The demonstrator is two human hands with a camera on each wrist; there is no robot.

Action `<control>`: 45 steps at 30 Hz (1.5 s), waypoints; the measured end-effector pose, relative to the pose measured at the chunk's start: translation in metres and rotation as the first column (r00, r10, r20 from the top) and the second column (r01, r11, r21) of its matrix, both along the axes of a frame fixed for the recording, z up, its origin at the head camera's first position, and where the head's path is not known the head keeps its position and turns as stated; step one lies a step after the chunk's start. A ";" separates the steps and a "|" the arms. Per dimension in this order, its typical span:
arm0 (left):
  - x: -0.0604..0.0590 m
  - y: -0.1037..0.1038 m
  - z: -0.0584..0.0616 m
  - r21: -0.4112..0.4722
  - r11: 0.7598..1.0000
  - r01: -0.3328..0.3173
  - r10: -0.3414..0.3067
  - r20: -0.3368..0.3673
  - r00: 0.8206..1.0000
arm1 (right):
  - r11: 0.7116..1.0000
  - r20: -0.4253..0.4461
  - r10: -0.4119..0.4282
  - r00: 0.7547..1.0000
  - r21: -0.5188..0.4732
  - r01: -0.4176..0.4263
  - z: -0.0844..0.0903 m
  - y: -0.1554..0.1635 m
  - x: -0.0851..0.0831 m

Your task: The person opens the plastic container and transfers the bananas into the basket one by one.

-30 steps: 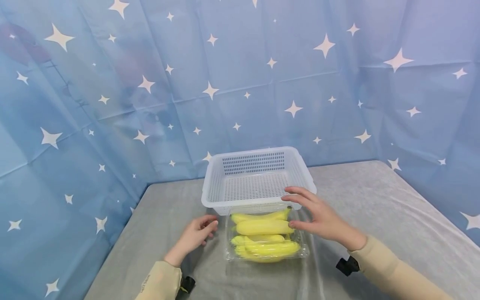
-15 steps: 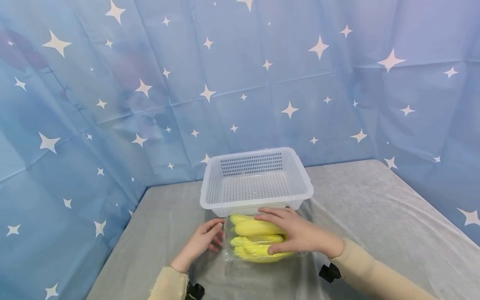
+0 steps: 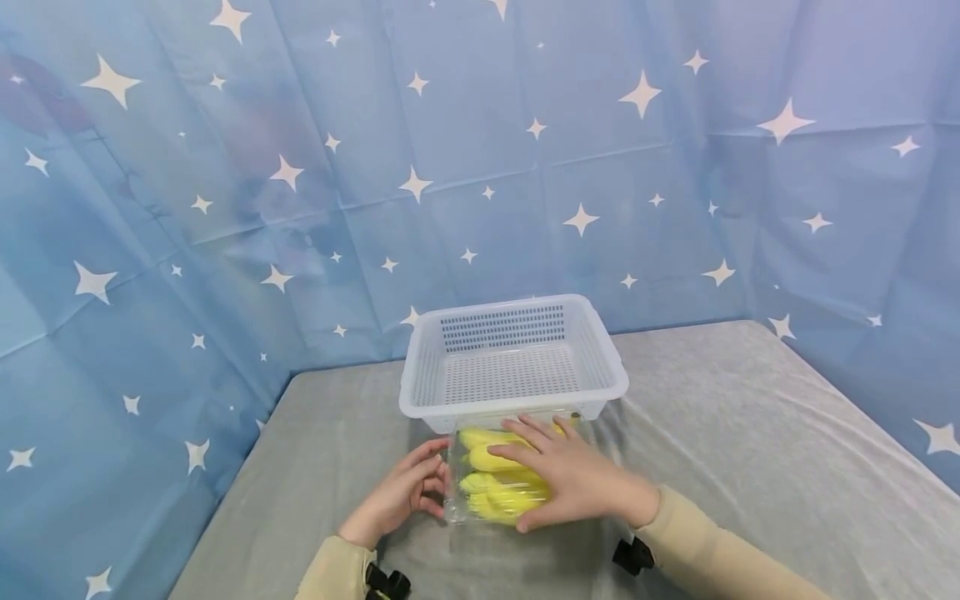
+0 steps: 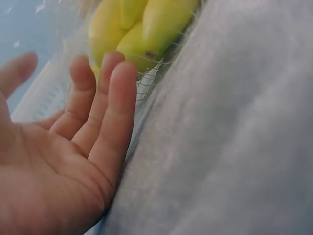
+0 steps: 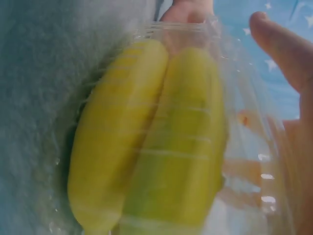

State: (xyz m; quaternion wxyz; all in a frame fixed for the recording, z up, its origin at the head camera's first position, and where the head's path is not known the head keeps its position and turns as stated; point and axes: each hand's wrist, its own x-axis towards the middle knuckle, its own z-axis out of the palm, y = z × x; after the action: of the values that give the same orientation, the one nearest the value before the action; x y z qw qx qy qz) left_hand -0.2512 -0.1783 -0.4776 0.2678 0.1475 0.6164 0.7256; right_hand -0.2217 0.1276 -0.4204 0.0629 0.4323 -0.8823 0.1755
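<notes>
Pale blue curtain (image 3: 360,150) printed with white stars stands behind the table and along its left and right sides, and a table in grey cloth (image 3: 712,408) spreads before it. Its far edge meets the curtain, its left and right edges slant outward toward the near side, and bare cloth lies left and right of the middle, the wider stretch to the right. One white perforated basket (image 3: 517,404) sits at the far middle, and one clear plastic box (image 3: 455,510) lies just on its near side; whether the two touch cannot be told. Left hand (image 3: 401,492) is at the box's left end, fingers apart and gently bent, fingertips at the plastic, gripping nothing; contact is unclear. Right hand (image 3: 577,479) is spread wide over the box's right part, thumb toward the near edge and fingers toward the far one, with no curl around it; how firmly it presses does not show. Inside the box are yellow bananas (image 3: 498,487), at least three, the full count hidden by the right hand. Two beige sleeves (image 3: 731,546) reach in from the near side.
</notes>
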 end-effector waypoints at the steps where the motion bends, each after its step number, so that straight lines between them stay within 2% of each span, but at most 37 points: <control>1: 0.000 -0.002 -0.001 0.032 0.999 0.022 -0.022 0.006 1.000 | 1.000 -0.011 -0.010 1.000 0.010 0.010 -0.001 -0.001 0.000; 3: 0.000 -0.004 -0.004 0.080 0.995 0.058 -0.058 0.005 0.998 | 0.999 -0.020 -0.035 0.999 0.036 0.036 -0.003 -0.003 0.001; 6: 0.001 -0.005 -0.008 0.094 0.993 0.074 -0.073 -0.007 0.997 | 0.997 -0.023 -0.055 0.998 0.054 0.056 -0.005 -0.004 0.003; 16: 0.000 -0.002 -0.011 0.068 0.997 0.039 -0.039 0.002 0.999 | 0.997 -0.085 -0.061 0.995 0.035 0.064 -0.011 -0.002 0.003; 30: -0.002 -0.004 -0.012 0.048 0.998 0.031 -0.032 0.018 0.999 | 0.996 -0.056 -0.072 0.996 0.050 0.074 -0.010 -0.004 0.003; 39: 0.002 -0.007 -0.010 0.040 0.999 0.026 -0.027 0.024 0.999 | 0.997 -0.036 -0.065 0.997 0.047 0.066 -0.010 -0.008 0.004; 45: 0.001 -0.003 -0.010 0.044 0.998 0.037 -0.039 0.036 0.999 | 0.993 -0.055 -0.089 0.995 0.073 0.093 -0.009 -0.005 0.005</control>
State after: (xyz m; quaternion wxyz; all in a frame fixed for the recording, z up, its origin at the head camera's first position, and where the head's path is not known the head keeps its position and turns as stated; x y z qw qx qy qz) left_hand -0.2503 -0.1815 -0.4880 0.2897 0.1514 0.5925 0.7363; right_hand -0.2163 0.1227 -0.4293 0.0771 0.3982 -0.9051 0.1277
